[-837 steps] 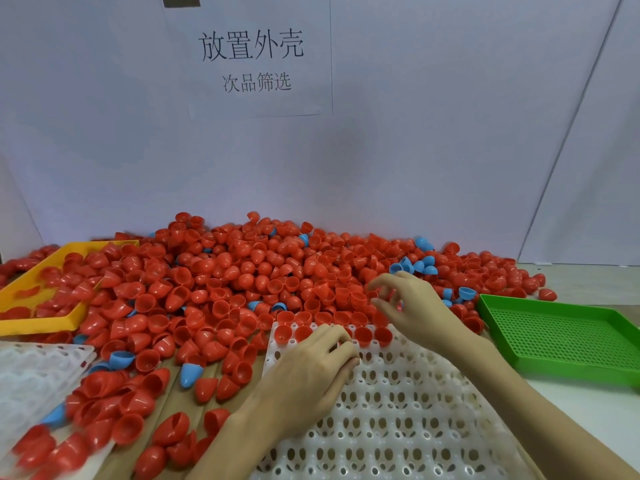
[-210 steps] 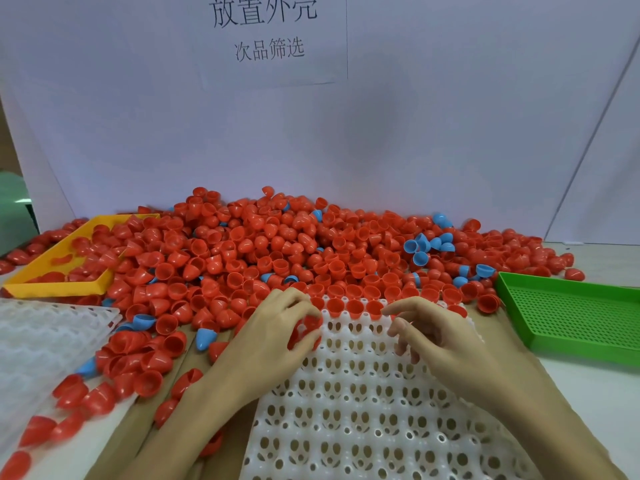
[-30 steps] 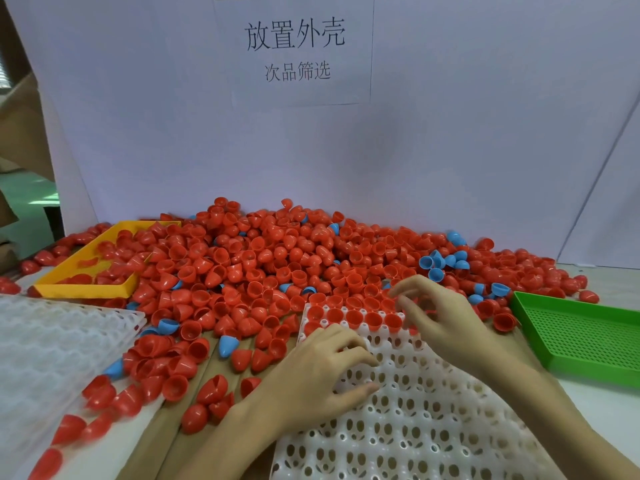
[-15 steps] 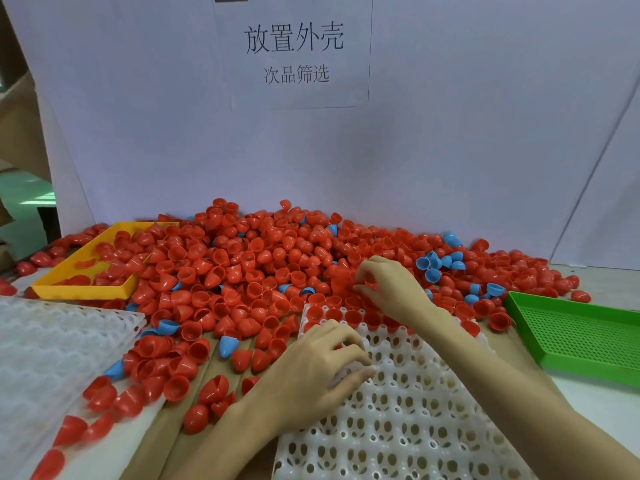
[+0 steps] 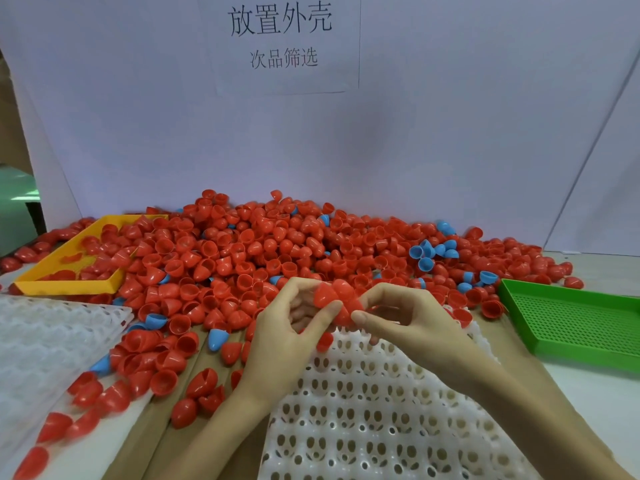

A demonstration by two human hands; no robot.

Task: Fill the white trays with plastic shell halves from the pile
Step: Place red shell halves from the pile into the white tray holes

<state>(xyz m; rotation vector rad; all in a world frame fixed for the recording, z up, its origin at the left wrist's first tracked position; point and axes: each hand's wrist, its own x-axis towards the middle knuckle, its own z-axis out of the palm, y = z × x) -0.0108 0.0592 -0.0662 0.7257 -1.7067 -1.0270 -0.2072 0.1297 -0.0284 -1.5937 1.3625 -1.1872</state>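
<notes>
Spreading across the back of the table, the pile (image 5: 277, 251) of red and blue shell halves is the bulk of the scene, spilling into a yellow tray (image 5: 65, 285) at left. Green perforated tray (image 5: 575, 320) at right holds nothing visible. Central white tray (image 5: 374, 417): nearly all pockets bare; only a few red halves seated along its far edge, partly hidden by the hands. Second white tray (image 5: 45, 341) at left, loose shells lying on its near part.

Change: half a second ago the right hand was reaching into the pile while the left lay flat on the tray. Now both are raised together over the tray's far edge. Left hand (image 5: 291, 334) and right hand (image 5: 408, 323) each pinch the same small cluster of red shells (image 5: 337, 301) between thumb and fingertips.

Judgement: shells look nested or stuck; being separated before seating. Filling has barely begun.
</notes>
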